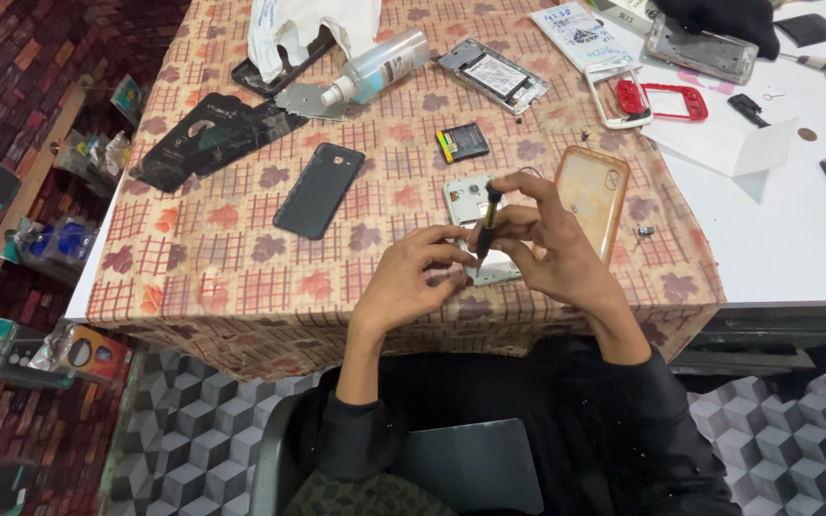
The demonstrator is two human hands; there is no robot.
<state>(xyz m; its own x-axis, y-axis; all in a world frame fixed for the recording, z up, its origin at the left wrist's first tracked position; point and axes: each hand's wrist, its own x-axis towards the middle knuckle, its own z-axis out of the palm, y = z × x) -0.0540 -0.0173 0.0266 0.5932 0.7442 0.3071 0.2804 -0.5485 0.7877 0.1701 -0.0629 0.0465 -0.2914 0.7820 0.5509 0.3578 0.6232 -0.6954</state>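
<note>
1. The right hand (552,250) is gripping a dark screwdriver (488,222), fingers clenched around its shaft, tip pointing down.
2. The left hand (411,277) is pinching the lower edge of an opened white phone (466,203), which is lying on the bench (241,268) right under the fingers of both hands.
3. A clear orange-tinted case (593,196) is lying just beyond the right fingers.
4. A small battery (462,142) is sitting further beyond the screwdriver.
5. A black back cover (318,189) is resting well away from the left fingers, on their outer side.
</note>
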